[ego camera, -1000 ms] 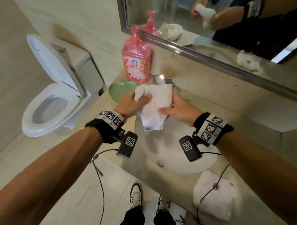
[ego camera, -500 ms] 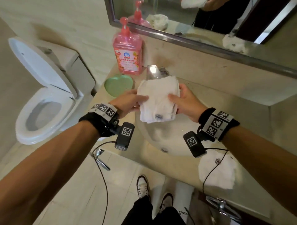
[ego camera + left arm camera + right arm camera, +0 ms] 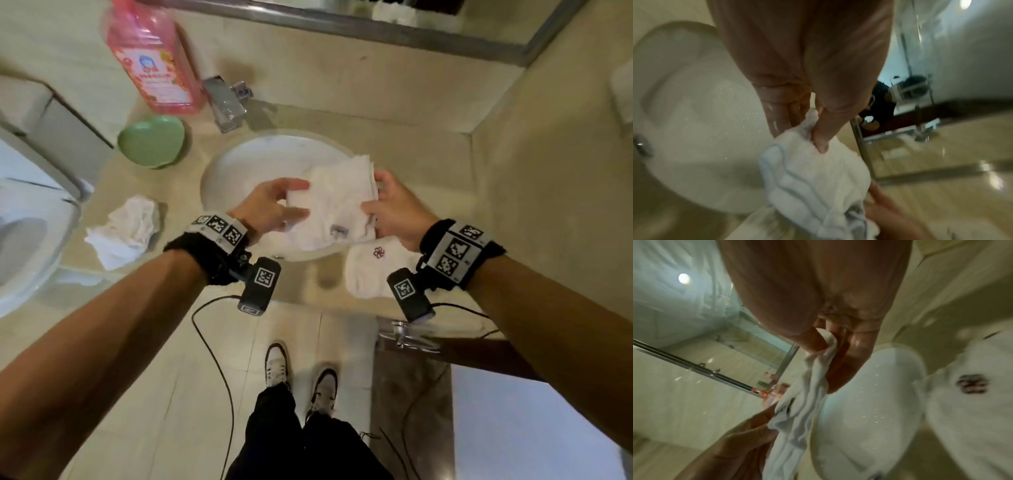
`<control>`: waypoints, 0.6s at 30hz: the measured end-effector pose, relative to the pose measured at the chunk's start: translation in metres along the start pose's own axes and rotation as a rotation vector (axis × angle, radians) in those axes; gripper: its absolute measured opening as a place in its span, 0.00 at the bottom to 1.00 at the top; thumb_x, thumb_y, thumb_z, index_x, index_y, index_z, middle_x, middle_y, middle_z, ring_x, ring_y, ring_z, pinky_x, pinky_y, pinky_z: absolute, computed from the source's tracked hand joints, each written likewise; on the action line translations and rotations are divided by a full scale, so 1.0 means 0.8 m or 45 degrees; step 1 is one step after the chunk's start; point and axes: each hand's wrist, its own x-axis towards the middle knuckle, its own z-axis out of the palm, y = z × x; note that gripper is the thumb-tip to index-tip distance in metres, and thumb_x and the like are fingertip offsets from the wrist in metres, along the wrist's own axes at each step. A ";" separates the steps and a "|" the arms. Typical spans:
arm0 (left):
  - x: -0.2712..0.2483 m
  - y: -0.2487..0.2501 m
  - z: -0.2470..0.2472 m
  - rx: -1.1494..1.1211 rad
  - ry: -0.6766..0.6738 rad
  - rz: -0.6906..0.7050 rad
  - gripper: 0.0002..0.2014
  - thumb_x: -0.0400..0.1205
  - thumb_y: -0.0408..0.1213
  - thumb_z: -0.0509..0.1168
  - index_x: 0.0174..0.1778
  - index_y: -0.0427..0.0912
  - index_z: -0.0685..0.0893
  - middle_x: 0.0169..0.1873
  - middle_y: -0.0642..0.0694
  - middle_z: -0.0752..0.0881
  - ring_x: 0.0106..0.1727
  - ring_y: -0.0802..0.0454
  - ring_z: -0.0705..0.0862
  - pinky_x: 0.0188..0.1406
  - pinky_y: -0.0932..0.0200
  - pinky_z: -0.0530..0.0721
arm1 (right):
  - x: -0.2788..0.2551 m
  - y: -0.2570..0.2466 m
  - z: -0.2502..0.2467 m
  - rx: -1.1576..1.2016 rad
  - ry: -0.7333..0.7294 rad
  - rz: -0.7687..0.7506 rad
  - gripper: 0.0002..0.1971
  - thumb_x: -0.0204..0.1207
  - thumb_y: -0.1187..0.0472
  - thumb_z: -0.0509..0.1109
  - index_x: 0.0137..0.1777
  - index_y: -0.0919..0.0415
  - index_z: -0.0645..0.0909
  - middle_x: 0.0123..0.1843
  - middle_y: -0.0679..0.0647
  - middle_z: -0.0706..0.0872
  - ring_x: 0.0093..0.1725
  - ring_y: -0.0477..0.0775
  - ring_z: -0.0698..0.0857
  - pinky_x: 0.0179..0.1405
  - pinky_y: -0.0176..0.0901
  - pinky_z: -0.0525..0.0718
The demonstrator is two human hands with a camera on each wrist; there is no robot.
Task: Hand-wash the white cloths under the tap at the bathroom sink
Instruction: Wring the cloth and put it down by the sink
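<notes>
A folded white cloth hangs over the near right part of the round white sink, held between both hands. My left hand pinches its left edge between thumb and fingers, as the left wrist view shows on the cloth. My right hand pinches the right edge, with the cloth trailing down from the thumb. A second white cloth with a red flower mark lies on the counter under my right wrist. A crumpled white cloth lies left of the sink. The chrome tap stands behind the basin; no water shows.
A pink soap bottle stands back left beside a green heart-shaped dish. A toilet is at the far left. The mirror frame runs along the back wall. A wall closes off the counter's right side.
Both hands have carried the cloth away from the tap, toward me and to the right over the basin. My head has tilted down, so the floor and shoes fill more of the view.
</notes>
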 end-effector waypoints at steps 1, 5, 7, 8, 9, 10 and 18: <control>0.001 -0.002 0.018 0.092 -0.012 0.012 0.26 0.75 0.28 0.75 0.69 0.48 0.80 0.62 0.43 0.83 0.55 0.41 0.87 0.49 0.42 0.90 | -0.005 0.016 -0.012 -0.011 0.006 0.006 0.27 0.80 0.76 0.64 0.74 0.53 0.67 0.62 0.56 0.86 0.56 0.62 0.89 0.43 0.67 0.91; 0.018 -0.033 0.085 0.214 -0.110 -0.009 0.33 0.71 0.28 0.79 0.72 0.45 0.75 0.59 0.44 0.82 0.49 0.43 0.89 0.34 0.48 0.92 | -0.012 0.089 -0.052 -0.108 0.037 0.112 0.25 0.79 0.72 0.67 0.71 0.49 0.68 0.63 0.54 0.84 0.55 0.57 0.87 0.34 0.49 0.90; 0.032 -0.052 0.109 0.211 -0.153 -0.039 0.35 0.70 0.28 0.80 0.72 0.47 0.74 0.58 0.46 0.83 0.47 0.44 0.90 0.35 0.45 0.92 | -0.008 0.126 -0.065 -0.182 0.075 0.163 0.23 0.80 0.70 0.68 0.68 0.48 0.68 0.59 0.53 0.84 0.52 0.54 0.87 0.31 0.43 0.87; 0.040 -0.062 0.121 0.199 -0.181 -0.065 0.36 0.70 0.28 0.80 0.72 0.49 0.74 0.58 0.46 0.83 0.47 0.44 0.91 0.37 0.43 0.92 | -0.005 0.144 -0.071 -0.204 0.102 0.183 0.21 0.80 0.69 0.68 0.66 0.47 0.69 0.56 0.51 0.85 0.50 0.52 0.87 0.29 0.41 0.86; 0.047 -0.076 0.133 0.186 -0.205 -0.090 0.36 0.70 0.28 0.80 0.71 0.50 0.74 0.58 0.46 0.83 0.48 0.44 0.91 0.40 0.42 0.92 | -0.003 0.163 -0.075 -0.230 0.135 0.202 0.20 0.80 0.68 0.68 0.65 0.46 0.70 0.54 0.49 0.86 0.49 0.51 0.88 0.27 0.39 0.86; 0.046 -0.082 0.138 0.201 -0.222 -0.109 0.36 0.69 0.29 0.81 0.71 0.51 0.74 0.59 0.45 0.83 0.49 0.45 0.91 0.44 0.42 0.91 | -0.004 0.174 -0.075 -0.271 0.146 0.212 0.20 0.79 0.68 0.69 0.64 0.46 0.70 0.53 0.48 0.86 0.49 0.50 0.88 0.28 0.40 0.86; 0.081 -0.122 0.168 0.518 -0.258 -0.128 0.36 0.66 0.44 0.83 0.68 0.61 0.75 0.59 0.50 0.82 0.57 0.48 0.86 0.62 0.49 0.85 | 0.019 0.223 -0.096 -0.396 0.262 0.344 0.18 0.69 0.65 0.82 0.48 0.54 0.74 0.46 0.56 0.85 0.38 0.59 0.90 0.36 0.62 0.92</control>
